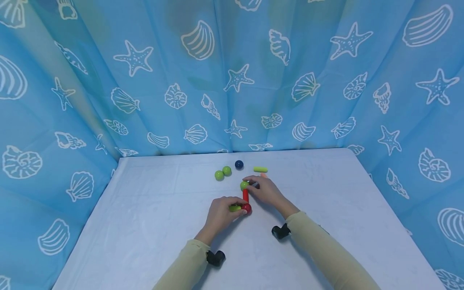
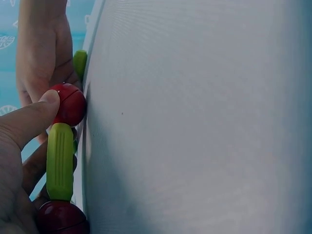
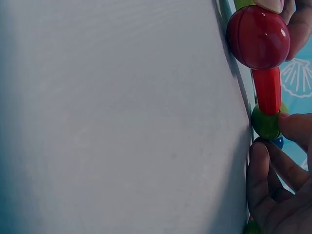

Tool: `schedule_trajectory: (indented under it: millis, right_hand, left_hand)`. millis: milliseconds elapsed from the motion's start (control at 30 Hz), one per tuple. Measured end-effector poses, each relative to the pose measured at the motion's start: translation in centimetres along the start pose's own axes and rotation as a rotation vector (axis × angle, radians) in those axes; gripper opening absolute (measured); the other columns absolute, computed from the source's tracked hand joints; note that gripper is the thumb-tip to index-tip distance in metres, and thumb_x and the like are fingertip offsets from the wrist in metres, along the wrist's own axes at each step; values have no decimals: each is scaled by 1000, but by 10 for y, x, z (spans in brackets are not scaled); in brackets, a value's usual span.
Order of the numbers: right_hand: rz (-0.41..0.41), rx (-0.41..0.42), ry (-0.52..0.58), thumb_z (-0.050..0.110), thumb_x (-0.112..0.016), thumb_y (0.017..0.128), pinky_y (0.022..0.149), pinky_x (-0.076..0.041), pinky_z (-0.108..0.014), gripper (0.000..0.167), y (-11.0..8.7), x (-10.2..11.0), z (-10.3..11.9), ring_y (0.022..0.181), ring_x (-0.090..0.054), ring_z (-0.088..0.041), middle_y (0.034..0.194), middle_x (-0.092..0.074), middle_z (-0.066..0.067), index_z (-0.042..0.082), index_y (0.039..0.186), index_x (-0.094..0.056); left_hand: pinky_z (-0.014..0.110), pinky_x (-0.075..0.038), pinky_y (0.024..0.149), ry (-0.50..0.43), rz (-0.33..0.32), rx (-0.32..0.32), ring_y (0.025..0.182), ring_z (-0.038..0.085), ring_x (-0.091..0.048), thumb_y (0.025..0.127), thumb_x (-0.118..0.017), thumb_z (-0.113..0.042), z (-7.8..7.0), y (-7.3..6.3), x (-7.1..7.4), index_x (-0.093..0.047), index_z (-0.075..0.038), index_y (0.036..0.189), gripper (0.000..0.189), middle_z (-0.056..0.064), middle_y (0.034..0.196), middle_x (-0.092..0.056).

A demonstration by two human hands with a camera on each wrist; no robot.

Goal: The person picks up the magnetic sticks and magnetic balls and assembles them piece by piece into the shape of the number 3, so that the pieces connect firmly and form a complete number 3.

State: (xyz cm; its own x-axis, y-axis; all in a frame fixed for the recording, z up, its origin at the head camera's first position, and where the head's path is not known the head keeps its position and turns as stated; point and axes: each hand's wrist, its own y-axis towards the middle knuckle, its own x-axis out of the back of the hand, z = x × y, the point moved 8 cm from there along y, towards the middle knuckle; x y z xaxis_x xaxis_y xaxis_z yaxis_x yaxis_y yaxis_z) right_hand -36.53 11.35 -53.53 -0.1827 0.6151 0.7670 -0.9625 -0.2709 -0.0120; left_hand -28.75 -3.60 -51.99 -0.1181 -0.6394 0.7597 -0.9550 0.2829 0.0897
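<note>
A small chain of toy pieces lies on the white table (image 1: 145,217). It runs from a green ball (image 1: 244,185) along a red stick (image 1: 245,195) to a red ball (image 1: 247,208), where a green stick (image 1: 235,208) branches left. My left hand (image 1: 232,209) grips the green stick (image 2: 60,161), its thumb (image 2: 29,122) pressed on the red ball (image 2: 70,105). A second red ball (image 2: 61,217) sits at the stick's near end. My right hand (image 1: 253,184) pinches the green ball (image 3: 265,123) at the far end of the red stick (image 3: 267,90).
Loose pieces lie just beyond the hands: two green balls (image 1: 219,175) (image 1: 226,170), a dark blue ball (image 1: 239,164), a green stick (image 1: 260,169) and a pale orange piece (image 1: 264,175). A blue seashell curtain (image 1: 232,80) closes off the table's back and sides.
</note>
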Motion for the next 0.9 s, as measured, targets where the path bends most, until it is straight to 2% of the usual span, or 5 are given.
schedule_trajectory:
  millis: [267,500,767,900]
  right_hand:
    - [-10,-31,9,24,-68,98,92,-55,-43,37,-4,7,0,103,-67,-24,118,-71,-4,24,136,-65]
    - [-7,-28,8,19,-67,98,90,-55,-41,40,-12,16,-2,103,-67,-23,117,-70,-4,23,137,-63]
    - [-12,-22,56,18,-68,98,76,-58,-31,39,-27,33,1,102,-66,-22,120,-69,-4,21,137,-62]
    - [-48,-21,58,17,-69,98,76,-57,-32,38,-32,44,-5,100,-65,-22,115,-69,-5,19,135,-64]
  left_hand:
    - [39,-49,90,9,-1,-3,98,14,-62,86,-83,-31,1,1,-1,-78,-28,113,27,-9,107,-75]
    - [38,-49,88,13,1,-4,99,14,-62,86,-83,-30,2,0,-2,-78,-28,113,28,-8,109,-75]
    - [39,-50,91,-7,7,20,102,15,-63,86,-83,-30,3,0,-2,-78,-28,113,27,-8,109,-75]
    - [39,-50,91,-8,6,15,102,15,-63,87,-82,-30,4,0,-2,-78,-28,113,26,-8,109,-75]
